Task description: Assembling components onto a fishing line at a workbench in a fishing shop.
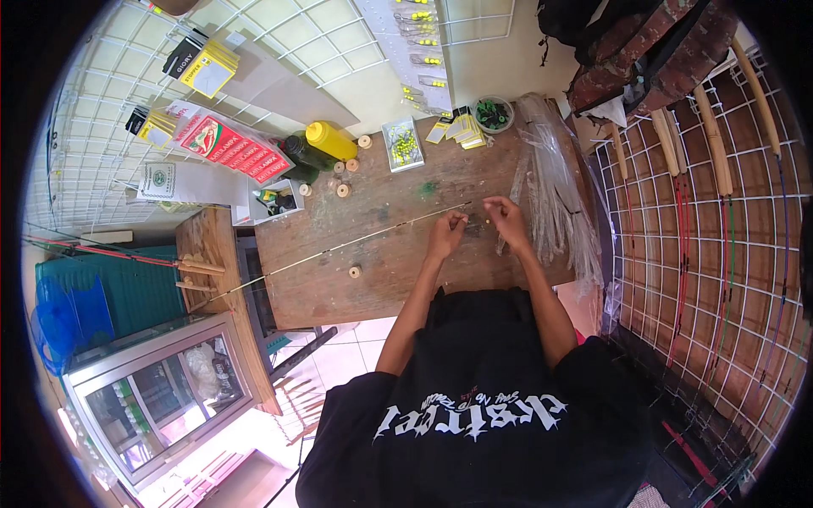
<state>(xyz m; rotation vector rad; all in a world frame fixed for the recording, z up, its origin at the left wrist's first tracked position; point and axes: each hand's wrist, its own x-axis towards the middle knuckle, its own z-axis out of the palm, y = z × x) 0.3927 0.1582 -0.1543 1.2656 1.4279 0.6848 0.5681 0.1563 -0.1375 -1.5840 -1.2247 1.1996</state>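
My left hand (446, 235) is over the right half of the wooden table, its fingers curled into a pinch. Facing it, a short gap away, my right hand (508, 227) has its thumb and fingers bent together. Whatever sits between the fingertips of either hand is too small to make out. A long, thin, pale rod (356, 239) with dark bands slants across the table, its narrow tip just beyond my left fingers; I cannot tell whether they touch. Between the hands a tiny yellow piece (487, 222) shows against the wood.
Cork-coloured rings (355, 272) and yellow and dark bottles (330, 140) stand on the wooden table (305, 292). A white box of small yellow-green pieces (403, 146) and a tub (493, 113) are at the back. Clear plastic sleeves (550, 186) lie right, beside a wire rack (677, 245) with rods.
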